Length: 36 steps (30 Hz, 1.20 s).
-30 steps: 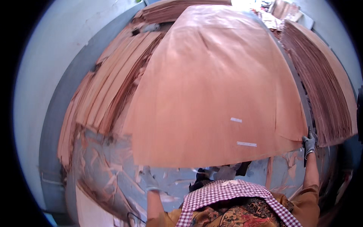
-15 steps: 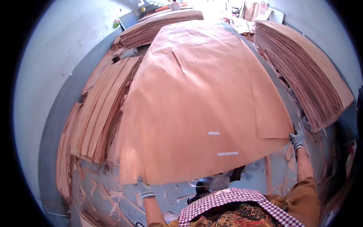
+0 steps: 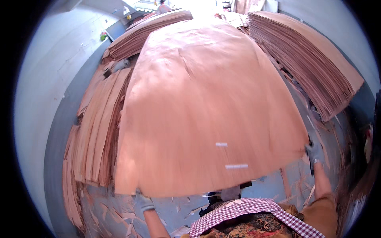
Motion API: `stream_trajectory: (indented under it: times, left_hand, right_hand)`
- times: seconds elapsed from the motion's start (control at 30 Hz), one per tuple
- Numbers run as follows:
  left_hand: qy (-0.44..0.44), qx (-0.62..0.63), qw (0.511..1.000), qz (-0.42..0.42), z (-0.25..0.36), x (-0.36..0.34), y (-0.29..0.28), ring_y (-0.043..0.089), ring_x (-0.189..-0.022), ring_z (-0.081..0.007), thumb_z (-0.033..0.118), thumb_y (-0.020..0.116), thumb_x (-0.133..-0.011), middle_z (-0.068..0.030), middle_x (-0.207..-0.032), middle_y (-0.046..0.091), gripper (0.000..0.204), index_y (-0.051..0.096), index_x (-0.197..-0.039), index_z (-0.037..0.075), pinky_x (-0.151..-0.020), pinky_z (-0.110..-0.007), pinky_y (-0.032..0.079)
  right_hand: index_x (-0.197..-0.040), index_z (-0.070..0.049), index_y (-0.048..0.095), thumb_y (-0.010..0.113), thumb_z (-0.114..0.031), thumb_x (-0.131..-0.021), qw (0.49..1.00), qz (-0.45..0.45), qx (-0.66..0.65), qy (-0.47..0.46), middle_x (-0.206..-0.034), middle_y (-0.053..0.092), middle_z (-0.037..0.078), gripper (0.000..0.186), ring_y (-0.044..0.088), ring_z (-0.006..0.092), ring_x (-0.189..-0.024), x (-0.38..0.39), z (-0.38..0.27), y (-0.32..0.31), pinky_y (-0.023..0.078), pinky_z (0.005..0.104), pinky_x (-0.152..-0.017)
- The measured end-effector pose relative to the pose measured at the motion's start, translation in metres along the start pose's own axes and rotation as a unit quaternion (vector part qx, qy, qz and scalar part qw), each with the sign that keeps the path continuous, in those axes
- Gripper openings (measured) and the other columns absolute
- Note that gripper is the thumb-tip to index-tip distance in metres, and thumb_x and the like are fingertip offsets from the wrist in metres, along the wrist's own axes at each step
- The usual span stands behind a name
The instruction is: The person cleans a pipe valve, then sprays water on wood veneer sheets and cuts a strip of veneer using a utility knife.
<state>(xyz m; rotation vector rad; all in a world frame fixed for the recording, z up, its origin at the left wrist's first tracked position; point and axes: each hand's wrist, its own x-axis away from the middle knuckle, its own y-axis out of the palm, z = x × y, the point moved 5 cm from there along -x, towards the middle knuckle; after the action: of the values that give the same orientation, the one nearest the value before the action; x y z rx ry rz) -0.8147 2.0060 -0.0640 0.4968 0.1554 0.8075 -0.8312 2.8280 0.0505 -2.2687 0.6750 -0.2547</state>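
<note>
A large, thin pinkish-brown wood veneer sheet (image 3: 206,103) spreads away from me, with a small split in its far part and two short white tape strips (image 3: 236,166) near its front edge. My left hand (image 3: 143,201), in a grey glove, is closed on the front edge near the left corner. At the right front corner, my right hand (image 3: 314,152), also gloved, grips the sheet's edge; it is slightly blurred, and something dark shows beside its fingers. The fingertips of both hands are partly hidden by the sheet.
A tall veneer stack (image 3: 305,59) stands at the right. Narrower veneer strips (image 3: 93,127) are piled at the left, with another stack (image 3: 147,33) behind them. Torn scraps (image 3: 115,216) litter the floor. Far back is another person (image 3: 163,7).
The folded or overlapping strip along the sheet's right side no longer shows; that side now looks smooth. Both hands keep their hold on the front corners, while the view has shifted.
</note>
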Motion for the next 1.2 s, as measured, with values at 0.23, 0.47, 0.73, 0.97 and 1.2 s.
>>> stream_trajectory:
  times: [0.23, 0.47, 0.73, 0.97, 1.2]
  left_hand:
    - [-0.141, -0.12, 0.982, 0.026, -0.081, -0.106, 0.088, 0.06, -0.065, -0.0169, 0.02, 0.063, -0.084, -0.0052, -0.078, 0.062, 0.015, 0.059, -0.087, 0.007, -0.056, -0.026, 0.051]
    - [-0.311, 0.153, 0.936, -0.057, -0.091, -0.015, 0.151, 0.061, -0.089, -0.0213, 0.028, 0.062, -0.084, -0.0094, -0.097, 0.064, 0.029, 0.06, -0.1, 0.004, -0.078, -0.037, 0.052]
    - [-0.144, -0.017, 0.984, -0.1, -0.069, -0.066, 0.133, 0.061, -0.063, -0.0155, 0.018, 0.056, -0.089, -0.0056, -0.08, 0.065, 0.016, 0.061, -0.089, 0.003, -0.055, -0.027, 0.053]
    - [0.283, -0.313, 0.865, -0.272, 0.045, -0.007, 0.301, 0.059, -0.075, -0.0102, 0.007, 0.052, -0.09, -0.0092, -0.091, 0.063, 0.027, 0.055, -0.112, -0.008, -0.064, -0.02, 0.05]
    - [0.182, -0.108, 0.95, -0.228, 0.112, 0.031, 0.353, 0.058, -0.068, -0.0104, 0.014, 0.047, -0.094, -0.0043, -0.08, 0.061, 0.022, 0.058, -0.102, -0.004, -0.059, -0.019, 0.048]
  right_hand:
    - [-0.095, -0.003, 0.057, 0.066, -0.023, -0.075, 0.998, -0.03, -0.023, 0.041, -0.058, 0.053, 0.003, 0.03, 0.048, 0.0113, -0.045, -0.154, -0.002, 0.016, 0.038, 0.0279, -0.04]
    - [-0.074, -0.006, 0.054, 0.065, -0.024, -0.077, 0.987, -0.012, -0.101, 0.121, -0.056, 0.052, 0.002, 0.022, 0.05, 0.0111, -0.041, -0.011, 0.094, 0.013, 0.039, 0.0257, -0.038]
    - [-0.075, -0.006, 0.054, 0.064, -0.025, -0.078, 0.98, -0.063, -0.109, 0.154, -0.059, 0.052, 0.0, 0.022, 0.05, 0.008, -0.047, 0.032, 0.071, 0.003, 0.04, 0.0222, -0.041]
    - [-0.102, -0.005, 0.056, 0.061, -0.022, -0.084, 0.942, -0.178, -0.253, 0.128, -0.063, 0.049, -0.002, 0.025, 0.045, 0.006, -0.048, 0.037, 0.006, 0.033, 0.038, 0.0208, -0.042]
    - [-0.131, -0.014, 0.043, 0.052, -0.031, -0.089, 0.826, -0.347, -0.398, 0.198, -0.082, 0.058, 0.005, 0.047, 0.051, 0.007, -0.054, 0.021, -0.061, 0.073, 0.041, 0.0171, -0.047]
